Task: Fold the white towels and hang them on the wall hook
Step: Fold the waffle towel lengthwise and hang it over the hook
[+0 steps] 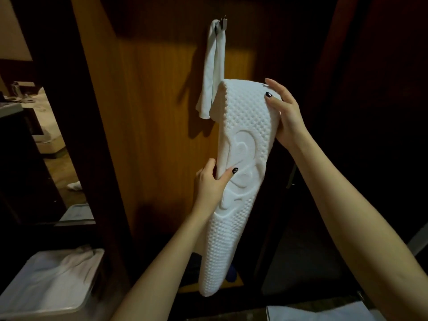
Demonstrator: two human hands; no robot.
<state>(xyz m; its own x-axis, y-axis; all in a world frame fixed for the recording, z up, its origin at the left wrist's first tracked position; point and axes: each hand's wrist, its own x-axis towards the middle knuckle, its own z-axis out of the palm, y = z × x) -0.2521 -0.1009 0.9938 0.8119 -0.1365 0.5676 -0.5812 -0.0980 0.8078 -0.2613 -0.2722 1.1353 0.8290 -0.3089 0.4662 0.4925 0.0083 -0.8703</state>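
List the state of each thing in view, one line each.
Patterned towel, folded long, held up, not on the hook.
Thin towel, hanging draped over the wall hook.
Wall hook, carries only the thin towel.
Left hand, grips the patterned towel's left edge.
Right hand, grips its top end.
Bin, open, white cloth inside.

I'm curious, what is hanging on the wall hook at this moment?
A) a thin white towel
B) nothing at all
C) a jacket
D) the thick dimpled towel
A: a thin white towel hangs from the hook, while the left hand and right hand grip the thick dimpled towel lower down, off the hook.
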